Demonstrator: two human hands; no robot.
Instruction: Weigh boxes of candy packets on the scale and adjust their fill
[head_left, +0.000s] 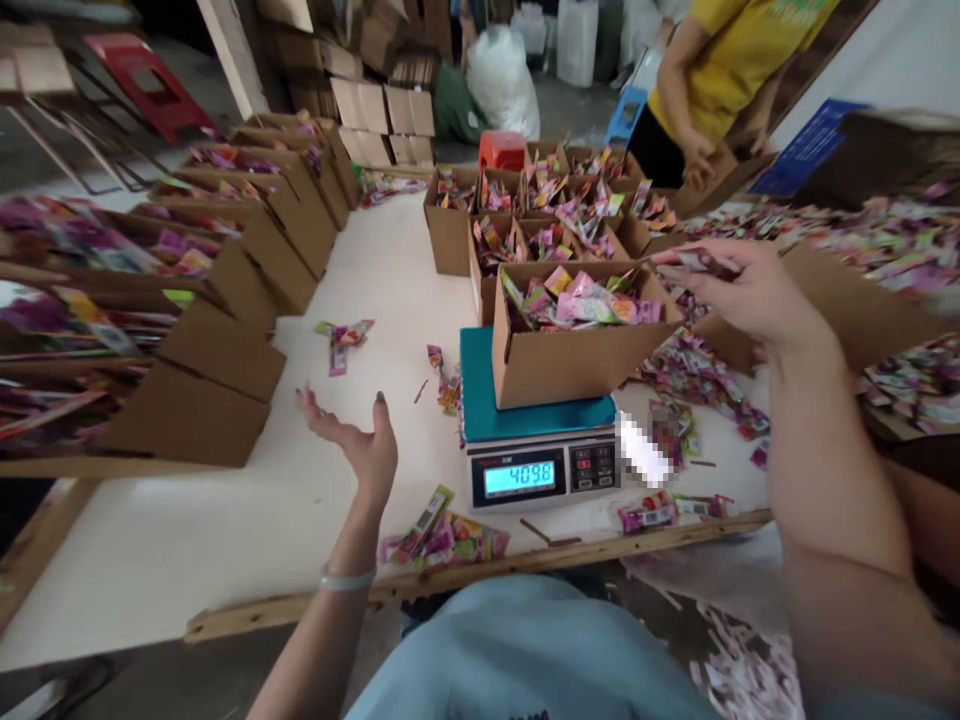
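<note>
A cardboard box [577, 360] filled with small colourful candy packets [592, 300] stands on a digital scale [544, 470] with a teal top. The lit display reads about 4098. My right hand [742, 285] is just to the right of the box's rim, its fingers curled around what looks like a small packet [712, 263], partly hidden and blurred. To the left of the scale, my left hand [360, 445] hovers over the white table [315, 520], fingers spread with nothing in them. A few loose packets [446, 540] lie by the table's front edge.
Filled boxes [225, 360] line the left side, and more [450, 230] stand behind the scale. Loose packets [697, 375] pile up at the right. Across the table, a person in a yellow shirt [720, 70] handles a box. Stools [501, 150] stand beyond.
</note>
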